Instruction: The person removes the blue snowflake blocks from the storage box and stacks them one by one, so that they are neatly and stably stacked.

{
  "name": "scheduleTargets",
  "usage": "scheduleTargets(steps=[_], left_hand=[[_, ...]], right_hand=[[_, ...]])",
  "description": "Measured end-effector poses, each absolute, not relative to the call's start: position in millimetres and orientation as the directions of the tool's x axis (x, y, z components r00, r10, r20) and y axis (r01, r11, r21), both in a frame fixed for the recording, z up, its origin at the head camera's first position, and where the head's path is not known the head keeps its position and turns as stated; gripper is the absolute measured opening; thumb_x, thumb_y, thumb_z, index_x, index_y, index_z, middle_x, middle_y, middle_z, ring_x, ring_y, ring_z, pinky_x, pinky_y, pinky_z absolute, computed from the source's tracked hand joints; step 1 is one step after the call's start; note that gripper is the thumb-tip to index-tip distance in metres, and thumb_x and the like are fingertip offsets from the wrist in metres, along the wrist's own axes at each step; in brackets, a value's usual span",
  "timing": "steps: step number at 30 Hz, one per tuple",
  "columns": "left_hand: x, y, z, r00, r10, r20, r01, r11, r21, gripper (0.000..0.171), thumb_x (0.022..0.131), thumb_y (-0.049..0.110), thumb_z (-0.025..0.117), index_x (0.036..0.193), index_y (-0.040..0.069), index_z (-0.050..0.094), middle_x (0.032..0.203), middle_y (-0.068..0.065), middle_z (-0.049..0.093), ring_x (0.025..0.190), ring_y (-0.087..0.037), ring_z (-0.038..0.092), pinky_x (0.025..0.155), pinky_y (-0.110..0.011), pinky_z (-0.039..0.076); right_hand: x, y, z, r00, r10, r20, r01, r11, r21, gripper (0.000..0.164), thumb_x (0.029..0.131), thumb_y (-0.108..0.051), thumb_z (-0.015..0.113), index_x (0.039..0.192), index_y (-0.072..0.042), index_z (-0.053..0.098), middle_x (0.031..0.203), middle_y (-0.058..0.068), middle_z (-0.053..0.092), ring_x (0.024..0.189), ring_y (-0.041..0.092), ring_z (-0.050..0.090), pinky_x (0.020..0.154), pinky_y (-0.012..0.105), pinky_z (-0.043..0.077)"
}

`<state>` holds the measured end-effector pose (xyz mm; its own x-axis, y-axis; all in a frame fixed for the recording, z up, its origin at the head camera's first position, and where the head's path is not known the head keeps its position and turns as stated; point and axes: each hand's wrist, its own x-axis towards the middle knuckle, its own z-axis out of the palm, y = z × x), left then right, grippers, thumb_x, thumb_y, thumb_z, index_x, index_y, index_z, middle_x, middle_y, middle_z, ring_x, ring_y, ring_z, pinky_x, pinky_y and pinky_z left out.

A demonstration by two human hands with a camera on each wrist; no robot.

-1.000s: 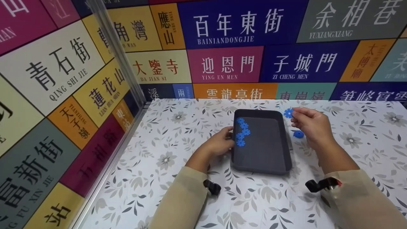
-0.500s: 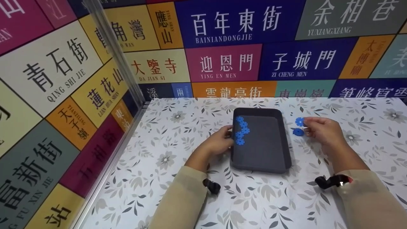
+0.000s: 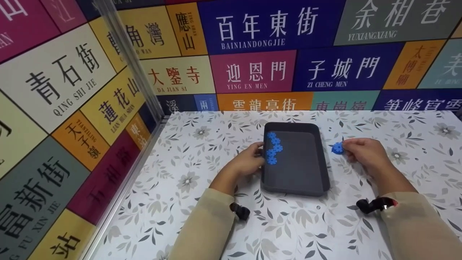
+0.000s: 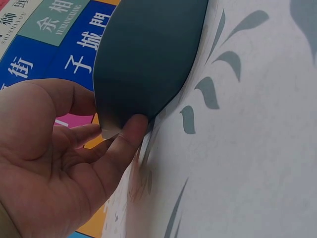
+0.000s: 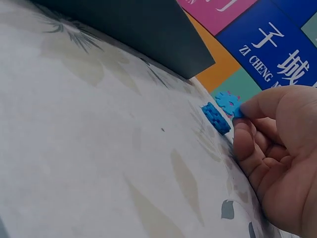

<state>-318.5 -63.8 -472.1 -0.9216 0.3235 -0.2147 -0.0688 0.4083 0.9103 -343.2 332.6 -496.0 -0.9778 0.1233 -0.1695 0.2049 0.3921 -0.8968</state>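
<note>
"Reading outward from the near side, with the tray as the clock center in the head view, what comes first?"

"A beige left sleeve (image 3: 204, 224) at 8 o'clock and a beige right sleeve (image 3: 418, 227) at 4 o'clock. Each wrist carries a small black camera (image 3: 241, 212)."

"State of each hand?"

"The left hand (image 3: 249, 161) is at 9 o'clock, its digits gripping the side of the dark gray tray (image 3: 299, 169). The right hand (image 3: 366, 153) is at 3 o'clock, thumb and finger together, pinching a blue disc (image 5: 228, 102) by its edge."

"Location of the disc?"

"Off the tray, between 2 and 3 o'clock. A thick blue stack (image 5: 216, 119) stands on the desk (image 3: 162, 202) just beside it; contact between the two cannot be confirmed."

"And inside the tray?"

"A zigzag of blue flower-shaped pieces (image 3: 277, 148) at 10 o'clock, near the side wall. Whether they interlock or merely touch cannot be told."

"Handling notes?"

"The disc looks like thin plastic: probably light, stiff, slightly springy and smooth enough to slip. Hold opposite faces near the notched rim; avoid twisting, as the narrow slots may be the weakest part. The tray appears rigid and light, and could slide on the smooth desk covering; hold it by a side wall."

"Farthest item?"

"At 12 o'clock, a wall of colored street-name panels (image 3: 267, 29)."
</note>
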Motion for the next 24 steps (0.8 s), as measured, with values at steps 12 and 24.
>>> scheduleTargets(steps=[12, 24], left_hand=[[-318.4, -64.5, -472.3, -0.924, 0.325, -0.199, -0.041, 0.434, 0.9, 0.075, 0.097, 0.012, 0.057, 0.168, 0.014, 0.035, 0.166, -0.016, 0.049, 0.152, -0.032, 0.05, 0.112, -0.047, 0.057], [-320.5, -63.4, -474.0, -0.927, 0.315, -0.205, -0.054, 0.426, 0.903, 0.076, 0.095, 0.01, 0.055, 0.168, 0.014, 0.035, 0.164, -0.015, 0.051, 0.144, -0.03, 0.057, 0.112, -0.045, 0.056]], right_hand=[[-345.5, 330.8, -496.8, -0.974, 0.152, -0.167, 0.221, 0.491, -0.843, 0.049, 0.103, -0.04, 0.07, 0.135, -0.003, 0.068, 0.078, -0.019, 0.071, 0.071, 0.002, 0.068, 0.068, 0.021, 0.059], [-345.4, 329.4, -497.1, -0.976, 0.15, -0.158, 0.212, 0.477, -0.853, 0.048, 0.102, -0.034, 0.071, 0.137, -0.001, 0.067, 0.079, -0.024, 0.069, 0.071, 0.0, 0.068, 0.069, 0.021, 0.063]])
